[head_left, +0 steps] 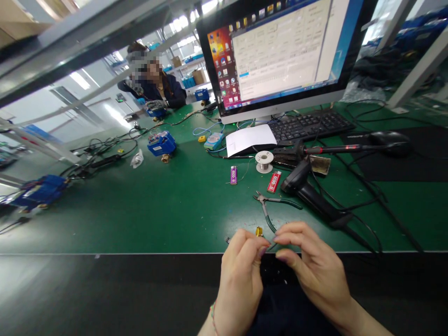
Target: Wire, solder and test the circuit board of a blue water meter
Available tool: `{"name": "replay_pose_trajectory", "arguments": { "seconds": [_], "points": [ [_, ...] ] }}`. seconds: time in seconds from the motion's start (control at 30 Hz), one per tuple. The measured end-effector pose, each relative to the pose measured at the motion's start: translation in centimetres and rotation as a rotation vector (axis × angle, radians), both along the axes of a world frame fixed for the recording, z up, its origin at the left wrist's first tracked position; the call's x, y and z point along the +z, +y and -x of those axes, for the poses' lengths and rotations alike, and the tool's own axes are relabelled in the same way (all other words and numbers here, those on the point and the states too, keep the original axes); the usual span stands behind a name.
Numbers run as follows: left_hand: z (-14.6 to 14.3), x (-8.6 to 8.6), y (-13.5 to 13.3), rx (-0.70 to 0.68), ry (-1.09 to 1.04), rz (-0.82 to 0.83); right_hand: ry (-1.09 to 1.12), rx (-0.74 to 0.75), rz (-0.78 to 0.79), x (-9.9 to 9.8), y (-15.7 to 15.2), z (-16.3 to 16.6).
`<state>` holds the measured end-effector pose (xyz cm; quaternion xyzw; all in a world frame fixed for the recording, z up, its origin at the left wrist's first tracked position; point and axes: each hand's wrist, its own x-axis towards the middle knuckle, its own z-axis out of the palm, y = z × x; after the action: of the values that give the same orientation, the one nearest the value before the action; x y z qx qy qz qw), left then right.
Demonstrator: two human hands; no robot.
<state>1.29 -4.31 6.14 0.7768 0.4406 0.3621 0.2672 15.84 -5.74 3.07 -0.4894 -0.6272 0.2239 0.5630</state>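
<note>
Near the front edge of the green table, my left hand point(241, 275) pinches its thumb and forefinger together. A short thin wire point(272, 247) seems to stick out from that pinch toward the right; its other parts are hidden. Facing it, my right hand point(317, 268) has curled fingers, with a gap between thumb and forefinger and the fingertips close to the wire's end. Just beyond the left fingers shows a small yellow piece point(259, 231), partly covered. A small metallic part point(228, 240) pokes out left of the knuckles. Green-handled cutting pliers point(268, 207) lie opened behind both hands.
Behind the pliers are a purple lighter point(234, 175), a red lighter point(274, 182) and a solder spool point(264, 162). A barcode scanner point(320, 200), soldering iron point(336, 149), keyboard point(311, 127) and monitor point(280, 51) stand rightward. Blue valve units point(162, 143) and a co-worker point(168, 91) are left.
</note>
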Motion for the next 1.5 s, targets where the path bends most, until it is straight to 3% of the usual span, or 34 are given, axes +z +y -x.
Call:
{"name": "replay_pose_trajectory", "arguments": {
  "seconds": [0.13, 0.27, 0.6, 0.83, 0.93, 1.03, 1.17, 1.33, 1.5],
  "points": [
    [0.1, -0.1, 0.0, -0.018, 0.028, -0.073, 0.191, 0.108, 0.177, 0.3, 0.0, -0.4],
    [0.1, -0.3, 0.1, -0.026, 0.032, -0.117, 0.246, 0.15, 0.224, 0.5, 0.1, -0.3],
    [0.0, -0.3, 0.1, -0.02, 0.085, -0.164, 0.196, 0.172, 0.179, 0.5, 0.2, -0.2],
    [-0.2, -0.4, 0.0, -0.021, 0.094, -0.135, 0.011, 0.072, 0.015, 0.4, 0.0, 0.6],
    [-0.2, -0.5, 0.2, -0.016, 0.06, -0.135, 0.034, 0.032, 0.03, 0.0, 0.0, 0.5],
    [0.0, -0.6, 0.6, -0.019, 0.013, -0.111, 0.193, -0.041, 0.138, -1.0, 0.0, -0.6],
    [0.2, -0.6, 0.9, 0.01, -0.055, -0.039, 0.453, -0.129, 0.413, -3.0, -0.3, -2.3],
    [0.3, -0.3, 1.0, 0.015, -0.116, 0.006, 0.675, 0.027, 0.712, -4.6, -0.3, -1.4],
    [0.4, 0.0, 1.0, 0.016, -0.143, 0.016, 0.943, 0.098, 0.77, -4.4, 1.0, -0.4]
  ]
}}
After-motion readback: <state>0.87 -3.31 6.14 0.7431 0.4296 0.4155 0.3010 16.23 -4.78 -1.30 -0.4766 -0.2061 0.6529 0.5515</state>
